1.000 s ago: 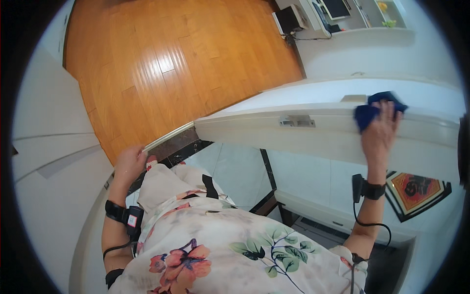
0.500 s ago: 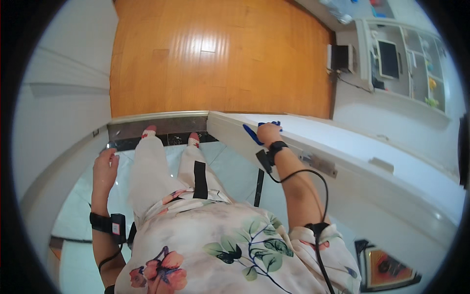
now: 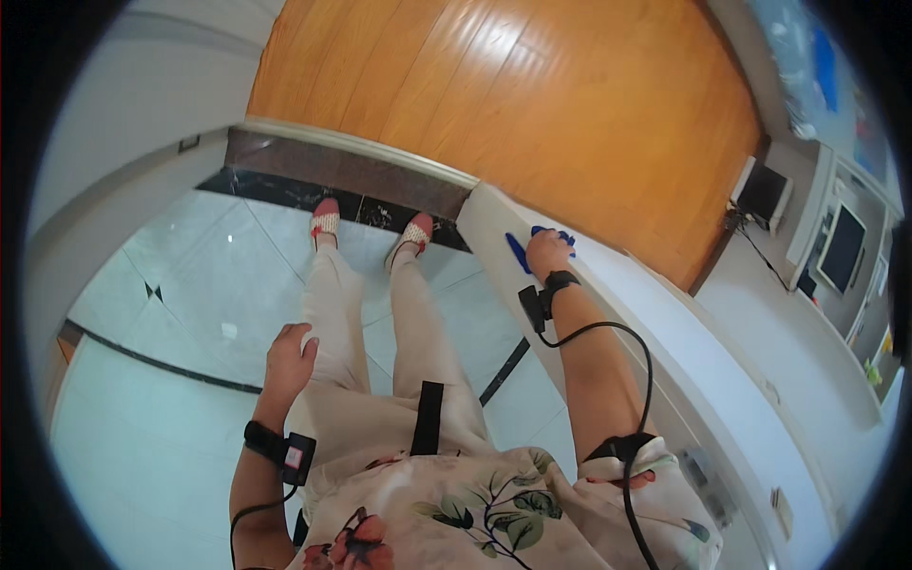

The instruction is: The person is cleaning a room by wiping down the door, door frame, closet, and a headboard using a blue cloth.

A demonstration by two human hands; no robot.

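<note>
My right hand is closed around a dark blue cloth at the edge of a white door. One blue strip hangs on the near side of that edge, and more blue shows past my knuckles. Lower down the door, a metal lock plate sits beside my sleeve. My left hand hangs beside my left thigh with nothing in it, thumb apart from loosely curved fingers.
A raised stone doorstep with a dark border lies just ahead of my red-and-white shoes. Wooden floor stretches beyond it. Pale tiles lie around me. At right stand a shelf unit and a small screen.
The view has turned, so the doorstep and door slant more. My left hand has moved from near the door frame in to my thigh. My right hand keeps the cloth on the door.
</note>
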